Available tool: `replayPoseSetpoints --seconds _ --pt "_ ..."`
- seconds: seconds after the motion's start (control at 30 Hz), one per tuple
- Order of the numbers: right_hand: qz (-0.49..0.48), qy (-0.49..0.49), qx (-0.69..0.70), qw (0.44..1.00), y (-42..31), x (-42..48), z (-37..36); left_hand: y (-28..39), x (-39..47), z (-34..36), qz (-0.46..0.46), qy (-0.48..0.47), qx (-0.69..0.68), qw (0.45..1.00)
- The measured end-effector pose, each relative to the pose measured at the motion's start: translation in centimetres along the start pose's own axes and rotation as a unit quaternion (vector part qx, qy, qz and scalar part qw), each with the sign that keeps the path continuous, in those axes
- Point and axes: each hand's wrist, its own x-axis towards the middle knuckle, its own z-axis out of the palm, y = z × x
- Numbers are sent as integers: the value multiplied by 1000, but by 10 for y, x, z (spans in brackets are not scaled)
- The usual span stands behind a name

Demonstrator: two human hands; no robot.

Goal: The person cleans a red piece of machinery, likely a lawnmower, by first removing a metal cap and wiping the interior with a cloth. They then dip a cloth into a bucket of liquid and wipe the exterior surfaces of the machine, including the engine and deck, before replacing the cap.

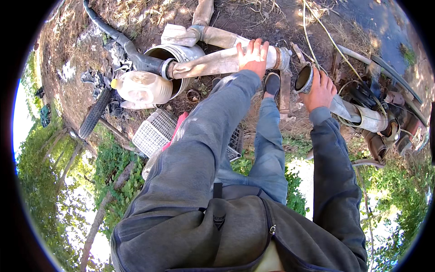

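Note:
My left hand [253,57] grips a dirty off-white lay-flat fabric hose [207,63] from above, near its right end. That end carries a rusty band [279,58] and a pale ring-shaped fitting [285,58]. At the hose's other end is a black pipe elbow [149,64] with a light collar [166,69]. My right hand [318,89] holds a round, open-mouthed pipe coupling [304,79], its dark opening facing up and left. A greyish hose [343,108] runs from behind that hand towards the right. The coupling and the left-hand hose are apart.
A white bucket [193,51] lies on its side beside a cloudy plastic jug [146,87]. Near my legs is a plastic crate [154,127]; a tyre [95,114] stands left. Machinery and pipes [377,142] crowd the right, with water [387,27] beyond. A shoe [272,84] shows below.

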Motion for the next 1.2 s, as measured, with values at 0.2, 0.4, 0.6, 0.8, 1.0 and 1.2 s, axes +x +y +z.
replayPoseSetpoints --seconds 0.2,0.4,0.6,0.8,1.0,1.2 --pt "96 -66 -74 990 -10 24 13 -119 -61 -88 -89 63 -51 993" --pt "35 -141 -107 983 -90 38 19 -271 -143 -182 -75 68 68 993" --pt "-126 -143 44 981 -259 46 29 -296 -174 -208 -286 296 7 911" --pt "-211 -194 98 953 -403 43 45 -281 -187 -191 -449 397 -111 793" --pt "-209 -192 56 957 -434 41 62 -274 -266 -197 -550 440 -321 633" --pt "-209 -207 38 955 -451 39 62 -359 -411 -146 -589 403 -603 357"
